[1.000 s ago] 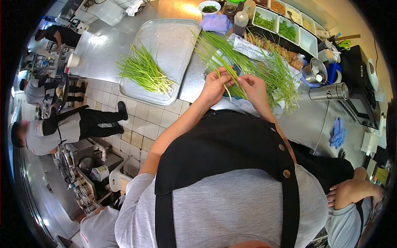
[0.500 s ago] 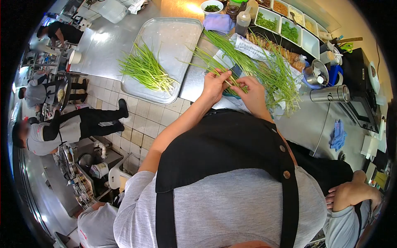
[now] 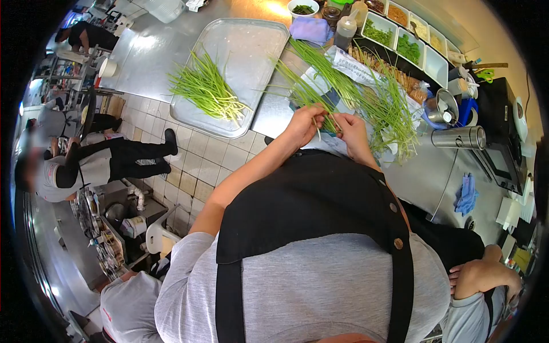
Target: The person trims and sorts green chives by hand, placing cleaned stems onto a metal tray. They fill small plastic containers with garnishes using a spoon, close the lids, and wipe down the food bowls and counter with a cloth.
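My left hand (image 3: 306,125) is closed around a few thin scallions (image 3: 307,89), whose green tops reach away toward the tray. Fingers of my right hand (image 3: 354,136) pinch at the lower ends of these scallions, close beside the left hand. A loose pile of scallions (image 3: 394,117) lies on paper just past my right hand. On the metal tray (image 3: 251,48), to the left, rests a bunch of scallions (image 3: 209,88) with its pale ends pointing toward me. What lies directly under my fingertips is partly hidden.
White containers of chopped greens (image 3: 409,48) line the back right, near a squeeze bottle (image 3: 345,31) and a purple cloth (image 3: 310,30). A steel flask (image 3: 457,138) lies by the microwave (image 3: 506,134). Several people stand around, one (image 3: 80,168) across the tiled floor.
Both hands have shifted slightly toward my body, and the fingers are now lower on the scallions. The whole view has tilted a little. The bunch on the tray looks unchanged.
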`<move>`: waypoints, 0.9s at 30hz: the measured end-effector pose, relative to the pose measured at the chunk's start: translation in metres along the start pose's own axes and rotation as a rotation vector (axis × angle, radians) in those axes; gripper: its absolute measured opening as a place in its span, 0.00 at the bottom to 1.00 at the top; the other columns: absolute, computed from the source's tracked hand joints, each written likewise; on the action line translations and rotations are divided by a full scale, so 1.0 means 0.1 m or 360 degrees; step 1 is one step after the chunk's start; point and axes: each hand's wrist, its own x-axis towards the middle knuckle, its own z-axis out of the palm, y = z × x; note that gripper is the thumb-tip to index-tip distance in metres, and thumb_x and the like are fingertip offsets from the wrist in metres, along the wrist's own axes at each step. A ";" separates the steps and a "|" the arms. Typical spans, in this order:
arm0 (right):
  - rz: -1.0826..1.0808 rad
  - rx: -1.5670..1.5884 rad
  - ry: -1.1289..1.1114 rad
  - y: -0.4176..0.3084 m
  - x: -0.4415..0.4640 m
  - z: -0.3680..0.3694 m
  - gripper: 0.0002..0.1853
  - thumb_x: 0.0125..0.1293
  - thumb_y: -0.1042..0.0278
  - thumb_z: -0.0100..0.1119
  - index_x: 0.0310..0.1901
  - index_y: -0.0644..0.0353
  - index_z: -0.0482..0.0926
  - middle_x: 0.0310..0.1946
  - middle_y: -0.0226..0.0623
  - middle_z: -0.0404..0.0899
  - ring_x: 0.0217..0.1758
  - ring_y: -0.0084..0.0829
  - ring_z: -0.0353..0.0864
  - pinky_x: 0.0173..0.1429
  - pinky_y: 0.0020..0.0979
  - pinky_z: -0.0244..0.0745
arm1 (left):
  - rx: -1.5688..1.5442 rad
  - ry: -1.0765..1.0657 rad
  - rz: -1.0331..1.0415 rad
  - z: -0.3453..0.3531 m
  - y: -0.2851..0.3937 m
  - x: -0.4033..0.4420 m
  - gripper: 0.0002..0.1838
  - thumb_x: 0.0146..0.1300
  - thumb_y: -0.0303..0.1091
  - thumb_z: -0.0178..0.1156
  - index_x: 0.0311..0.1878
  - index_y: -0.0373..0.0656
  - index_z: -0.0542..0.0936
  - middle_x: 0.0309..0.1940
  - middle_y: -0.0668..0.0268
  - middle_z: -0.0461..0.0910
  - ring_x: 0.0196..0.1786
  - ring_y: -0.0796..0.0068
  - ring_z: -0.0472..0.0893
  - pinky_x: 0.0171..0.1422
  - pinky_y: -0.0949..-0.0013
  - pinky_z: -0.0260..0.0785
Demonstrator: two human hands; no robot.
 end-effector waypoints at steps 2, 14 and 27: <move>-0.0150 -0.0297 0.0004 -0.02 -0.05 0.05 0.09 0.59 0.68 0.59 0.32 0.66 0.80 0.21 0.29 0.77 0.21 0.16 0.70 0.26 0.20 0.65 | -0.0031 -0.0025 0.0143 0.09 0.02 -0.01 0.11 0.59 0.25 0.53 0.46 0.39 0.74 0.34 0.65 0.79 0.29 0.80 0.74 0.28 0.78 0.62; -0.0335 -0.0251 -0.0028 0.01 -0.05 0.02 0.02 0.59 0.75 0.51 0.31 0.62 0.74 0.22 0.28 0.74 0.22 0.17 0.70 0.25 0.18 0.63 | 0.0357 0.0046 0.0464 0.16 -0.08 -0.02 0.07 0.59 0.22 0.55 0.42 0.37 0.75 0.28 0.69 0.77 0.30 0.81 0.77 0.35 0.77 0.72; -0.0951 -0.1536 0.0709 -0.35 0.02 -0.67 0.12 0.53 0.74 0.58 0.41 0.59 0.78 0.25 0.35 0.73 0.29 0.31 0.73 0.34 0.31 0.69 | 0.0042 0.0296 0.0460 0.06 0.15 -0.03 0.10 0.60 0.21 0.46 0.45 0.39 0.70 0.29 0.64 0.73 0.32 0.72 0.76 0.39 0.66 0.75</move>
